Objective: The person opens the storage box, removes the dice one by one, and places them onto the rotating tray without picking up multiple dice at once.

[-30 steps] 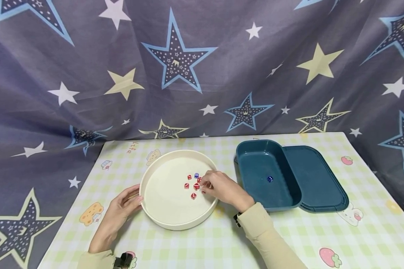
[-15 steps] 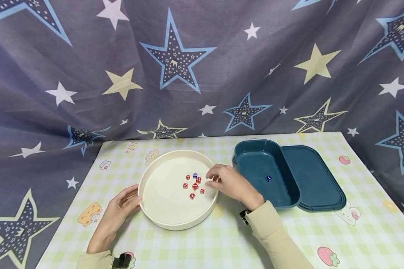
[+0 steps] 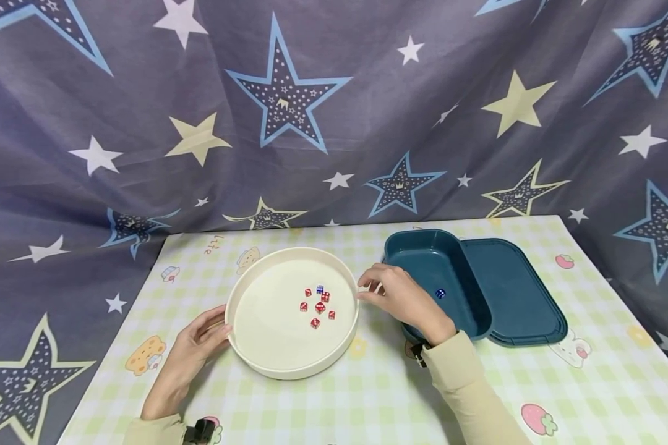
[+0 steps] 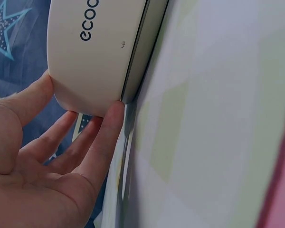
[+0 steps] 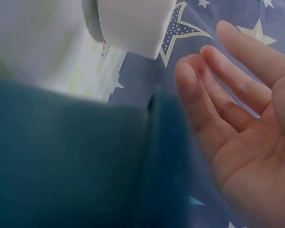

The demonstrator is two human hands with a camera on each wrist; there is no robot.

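A round cream tray (image 3: 267, 346) stands on the table with several red dice (image 3: 320, 307) and one blue die (image 3: 320, 289) grouped right of its middle. My left hand (image 3: 192, 349) holds the tray's left side; in the left wrist view, thumb and fingertips span the lettered wall (image 4: 92, 71) from rim to base. My right hand (image 3: 398, 296) is at the tray's right rim, fingers loosely bent with nothing between them. In the right wrist view its palm (image 5: 256, 166) shows bare beside the teal box (image 5: 61, 156). Another blue die (image 3: 440, 293) lies inside that box.
The deep teal box stands right of the tray, partly behind my right forearm. Its flat teal lid (image 3: 520, 296) lies against the box's right side. A checked cloth (image 3: 312, 414) covers the table, and a star-patterned curtain (image 3: 334, 123) hangs behind.
My right hand has moved right, from among the dice to the tray's rim near the box, its fingers spreading apart. The dice keep their places and my left hand stays on the tray.
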